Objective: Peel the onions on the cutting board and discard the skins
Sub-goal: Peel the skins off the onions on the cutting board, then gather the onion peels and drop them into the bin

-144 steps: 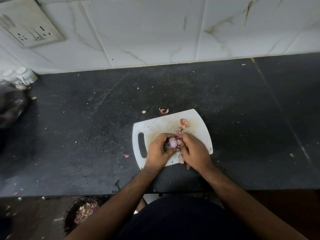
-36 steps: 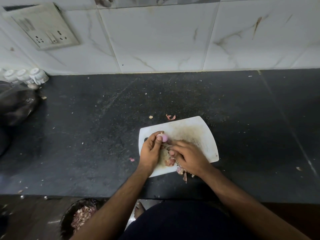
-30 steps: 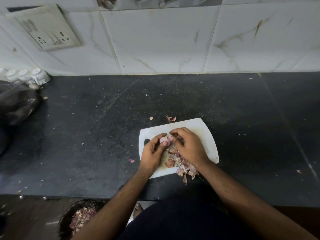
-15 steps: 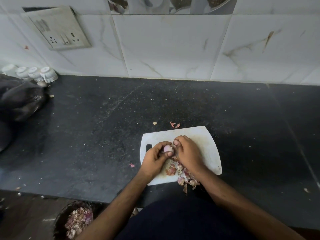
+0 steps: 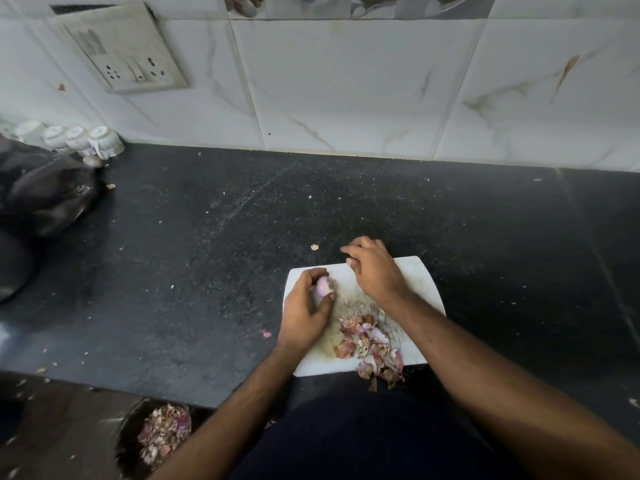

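Observation:
A white cutting board (image 5: 424, 289) lies on the black counter near its front edge. My left hand (image 5: 306, 313) grips a small peeled pinkish onion (image 5: 323, 285) over the board's left end. My right hand (image 5: 374, 268) reaches past the board's far edge, fingers curled down on the counter; whether it holds anything is hidden. A pile of reddish onion skins (image 5: 372, 344) sits at the board's near edge, some hanging over it.
A dark bin (image 5: 162, 436) with onion skins stands on the floor below the counter at left. A black bag (image 5: 48, 199) and several white cups (image 5: 83, 140) sit far left by the wall. Skin scraps (image 5: 266, 333) dot the counter.
My right hand has left the onion and moved to the far edge of the board, covering the skin piece that lay there. My left hand still holds the onion. The view tilted up.

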`<action>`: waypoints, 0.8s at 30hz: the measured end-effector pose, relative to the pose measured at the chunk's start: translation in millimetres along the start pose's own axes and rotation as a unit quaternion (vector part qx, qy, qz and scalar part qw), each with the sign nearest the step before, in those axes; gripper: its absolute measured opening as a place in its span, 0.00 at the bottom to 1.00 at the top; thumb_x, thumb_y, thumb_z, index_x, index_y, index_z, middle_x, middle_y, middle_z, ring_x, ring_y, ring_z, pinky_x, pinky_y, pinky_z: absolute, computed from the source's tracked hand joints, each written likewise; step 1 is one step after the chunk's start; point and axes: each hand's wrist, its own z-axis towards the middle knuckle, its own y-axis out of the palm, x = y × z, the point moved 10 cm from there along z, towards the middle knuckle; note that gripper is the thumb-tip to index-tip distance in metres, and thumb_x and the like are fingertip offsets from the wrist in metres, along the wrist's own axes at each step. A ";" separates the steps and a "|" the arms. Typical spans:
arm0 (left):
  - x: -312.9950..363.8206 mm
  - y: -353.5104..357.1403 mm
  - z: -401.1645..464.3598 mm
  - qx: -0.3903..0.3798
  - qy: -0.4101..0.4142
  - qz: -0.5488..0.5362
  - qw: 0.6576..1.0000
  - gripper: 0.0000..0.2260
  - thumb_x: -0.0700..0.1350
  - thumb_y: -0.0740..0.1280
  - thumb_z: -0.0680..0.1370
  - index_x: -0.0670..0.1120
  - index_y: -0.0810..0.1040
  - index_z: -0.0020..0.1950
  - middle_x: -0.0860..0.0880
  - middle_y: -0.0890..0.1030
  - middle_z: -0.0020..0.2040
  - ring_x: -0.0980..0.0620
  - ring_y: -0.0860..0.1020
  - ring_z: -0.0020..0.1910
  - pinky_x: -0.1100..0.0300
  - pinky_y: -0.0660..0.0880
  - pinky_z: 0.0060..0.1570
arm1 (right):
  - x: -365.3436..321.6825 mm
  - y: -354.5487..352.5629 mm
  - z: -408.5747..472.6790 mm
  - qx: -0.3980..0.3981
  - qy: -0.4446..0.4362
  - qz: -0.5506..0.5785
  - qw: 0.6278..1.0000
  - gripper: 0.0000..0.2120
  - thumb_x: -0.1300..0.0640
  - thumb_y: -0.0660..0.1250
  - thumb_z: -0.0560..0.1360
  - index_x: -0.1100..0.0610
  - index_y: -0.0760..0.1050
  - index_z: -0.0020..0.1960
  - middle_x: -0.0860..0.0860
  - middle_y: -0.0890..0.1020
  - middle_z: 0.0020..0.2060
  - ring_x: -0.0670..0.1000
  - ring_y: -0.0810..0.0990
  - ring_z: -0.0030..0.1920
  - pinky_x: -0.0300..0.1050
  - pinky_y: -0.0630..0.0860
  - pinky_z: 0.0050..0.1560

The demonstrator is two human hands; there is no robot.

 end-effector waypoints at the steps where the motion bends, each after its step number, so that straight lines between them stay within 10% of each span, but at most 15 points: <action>1: 2.7 -1.4 0.4 -0.004 0.009 0.010 1.000 0.14 0.44 0.72 0.79 0.52 0.77 0.64 0.60 0.80 0.59 0.61 0.77 0.61 0.55 0.75 0.64 | 1.4 0.7 1.7 0.004 0.001 0.006 1.000 0.13 0.63 0.65 0.81 0.58 0.81 0.64 0.53 0.79 0.57 0.56 0.76 0.57 0.54 0.76 0.57; 8: -4.9 2.2 -2.6 -0.067 0.020 0.021 0.997 0.29 0.49 0.75 0.77 0.50 0.69 0.76 0.56 0.76 0.70 0.60 0.73 0.69 0.64 0.68 0.70 | -14.1 -35.2 -61.8 0.054 -0.017 0.137 0.989 0.10 0.65 0.66 0.80 0.58 0.83 0.57 0.47 0.82 0.51 0.43 0.80 0.50 0.27 0.72 0.52; 14: 16.8 9.6 -8.0 -0.070 0.083 0.041 0.993 0.15 0.43 0.71 0.81 0.48 0.78 0.67 0.55 0.82 0.62 0.60 0.79 0.62 0.54 0.75 0.65 | 9.4 4.0 -141.5 -0.002 -0.033 0.133 0.991 0.20 0.70 0.65 0.76 0.54 0.82 0.63 0.46 0.79 0.61 0.47 0.76 0.64 0.43 0.72 0.67; 19: 19.8 26.8 -20.7 -0.084 0.094 0.034 0.991 0.15 0.43 0.66 0.83 0.46 0.76 0.70 0.52 0.82 0.64 0.58 0.79 0.64 0.54 0.74 0.67 | 0.4 -3.3 -150.0 -0.012 -0.026 0.146 0.989 0.23 0.42 0.55 0.84 0.53 0.74 0.72 0.46 0.74 0.70 0.47 0.69 0.73 0.41 0.65 0.73; 24: 2.2 20.4 -17.6 -0.073 0.041 -0.025 0.996 0.16 0.42 0.59 0.84 0.48 0.76 0.71 0.55 0.79 0.68 0.57 0.74 0.70 0.43 0.66 0.74 | -32.6 19.9 -150.7 -0.070 -0.146 -0.041 0.986 0.29 0.37 0.54 0.83 0.54 0.68 0.76 0.51 0.71 0.73 0.52 0.68 0.74 0.52 0.62 0.77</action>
